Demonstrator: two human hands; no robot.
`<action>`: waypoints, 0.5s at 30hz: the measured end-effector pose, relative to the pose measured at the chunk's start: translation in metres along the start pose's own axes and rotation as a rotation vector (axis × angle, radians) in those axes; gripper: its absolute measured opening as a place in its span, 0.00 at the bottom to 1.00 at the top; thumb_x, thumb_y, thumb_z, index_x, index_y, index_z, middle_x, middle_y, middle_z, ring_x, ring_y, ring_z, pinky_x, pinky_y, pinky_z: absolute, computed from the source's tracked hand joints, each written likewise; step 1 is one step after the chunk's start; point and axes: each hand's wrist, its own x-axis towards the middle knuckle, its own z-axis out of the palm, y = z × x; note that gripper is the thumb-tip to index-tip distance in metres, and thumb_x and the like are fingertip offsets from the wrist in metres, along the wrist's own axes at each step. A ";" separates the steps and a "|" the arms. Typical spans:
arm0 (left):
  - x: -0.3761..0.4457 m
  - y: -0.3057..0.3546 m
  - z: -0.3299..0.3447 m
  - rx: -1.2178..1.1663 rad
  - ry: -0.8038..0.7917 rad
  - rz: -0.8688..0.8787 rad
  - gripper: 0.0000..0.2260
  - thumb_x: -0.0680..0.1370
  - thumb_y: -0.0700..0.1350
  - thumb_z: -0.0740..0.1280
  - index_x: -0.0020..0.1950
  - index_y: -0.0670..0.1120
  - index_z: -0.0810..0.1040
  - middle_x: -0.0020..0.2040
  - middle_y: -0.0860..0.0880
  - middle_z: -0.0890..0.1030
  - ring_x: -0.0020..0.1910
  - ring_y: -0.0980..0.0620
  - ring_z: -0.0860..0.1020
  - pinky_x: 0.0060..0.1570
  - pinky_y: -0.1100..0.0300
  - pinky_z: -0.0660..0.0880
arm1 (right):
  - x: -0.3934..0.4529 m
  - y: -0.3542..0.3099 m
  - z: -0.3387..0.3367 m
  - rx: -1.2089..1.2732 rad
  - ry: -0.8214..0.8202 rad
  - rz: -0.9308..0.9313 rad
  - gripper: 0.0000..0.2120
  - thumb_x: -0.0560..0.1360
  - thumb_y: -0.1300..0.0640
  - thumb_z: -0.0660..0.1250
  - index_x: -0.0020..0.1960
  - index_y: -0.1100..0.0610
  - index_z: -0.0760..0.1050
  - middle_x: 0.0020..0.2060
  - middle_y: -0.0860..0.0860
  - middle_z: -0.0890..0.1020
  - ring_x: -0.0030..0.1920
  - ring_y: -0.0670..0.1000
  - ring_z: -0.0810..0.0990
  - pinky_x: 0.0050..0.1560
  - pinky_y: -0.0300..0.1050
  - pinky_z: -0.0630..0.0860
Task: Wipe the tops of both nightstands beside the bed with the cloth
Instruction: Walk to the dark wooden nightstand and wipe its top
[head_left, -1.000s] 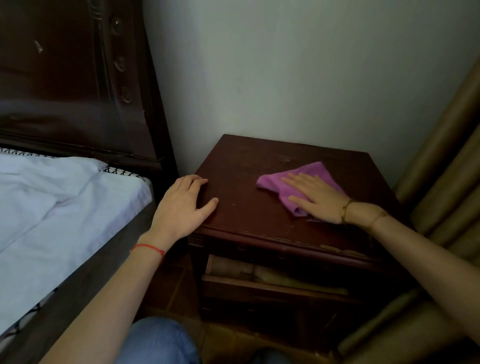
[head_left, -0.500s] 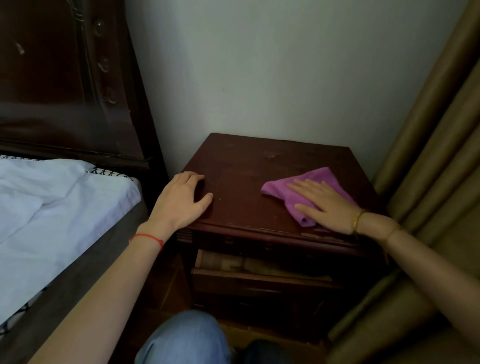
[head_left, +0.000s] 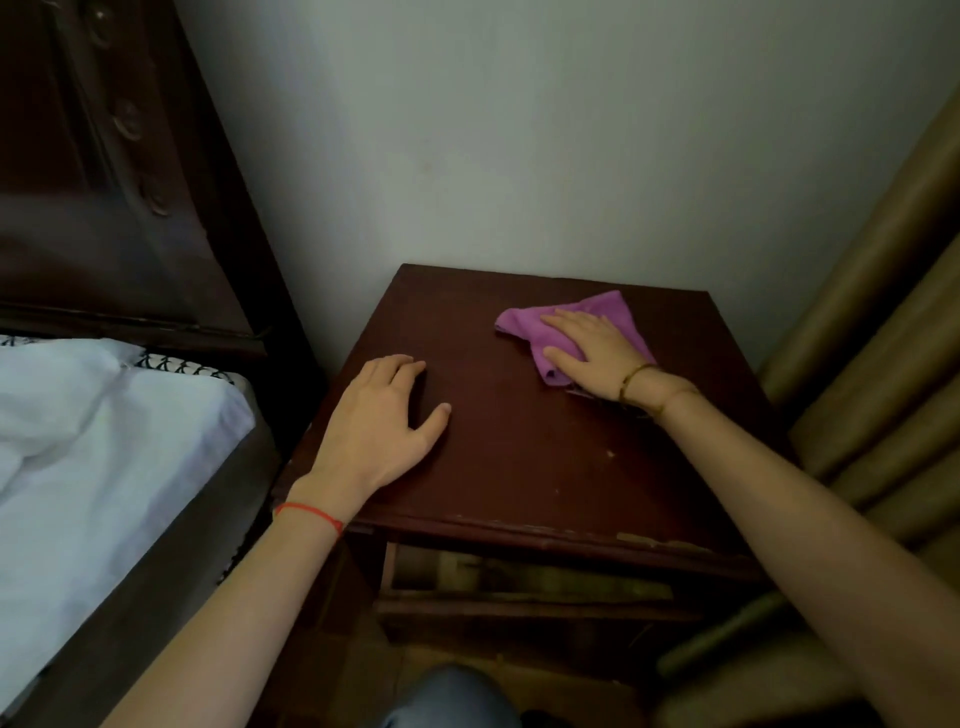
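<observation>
A dark wooden nightstand (head_left: 519, 447) stands against the wall between the bed and a curtain. On its far right part lies a purple cloth (head_left: 530, 327). My right hand (head_left: 592, 348) lies flat on the cloth and presses it to the wood, fingers pointing left. My left hand (head_left: 384, 421) rests palm down on the nightstand's left side, fingers slightly spread, holding nothing.
The bed with a white sheet (head_left: 104, 447) and a dark carved headboard (head_left: 114, 171) is on the left. A tan curtain (head_left: 883, 364) hangs along the right. Below the top, the nightstand's drawer (head_left: 519, 577) stands partly open. My knee (head_left: 447, 696) shows at the bottom.
My right hand has slid the cloth from the front right of the top toward the back. My left hand has stayed on the left side. The view has moved closer and higher over the top.
</observation>
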 end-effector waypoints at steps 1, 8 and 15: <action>0.000 0.001 -0.001 -0.002 -0.001 -0.004 0.29 0.76 0.62 0.59 0.70 0.44 0.72 0.67 0.47 0.73 0.68 0.49 0.68 0.69 0.55 0.65 | -0.002 -0.008 0.002 0.041 0.008 -0.041 0.26 0.79 0.43 0.57 0.75 0.50 0.59 0.74 0.50 0.62 0.74 0.51 0.59 0.75 0.50 0.50; 0.001 0.013 -0.025 -0.033 -0.169 -0.085 0.25 0.79 0.57 0.60 0.70 0.43 0.72 0.67 0.46 0.73 0.67 0.47 0.69 0.69 0.53 0.66 | -0.046 -0.032 -0.003 0.267 -0.052 -0.060 0.24 0.78 0.52 0.62 0.73 0.51 0.63 0.73 0.49 0.65 0.74 0.50 0.59 0.75 0.44 0.49; 0.015 0.041 -0.120 -0.109 -0.300 -0.141 0.18 0.79 0.51 0.65 0.66 0.43 0.76 0.60 0.47 0.79 0.61 0.48 0.75 0.62 0.53 0.73 | -0.090 -0.073 -0.075 0.440 -0.017 0.247 0.21 0.77 0.58 0.64 0.70 0.55 0.68 0.65 0.52 0.74 0.66 0.51 0.71 0.65 0.42 0.66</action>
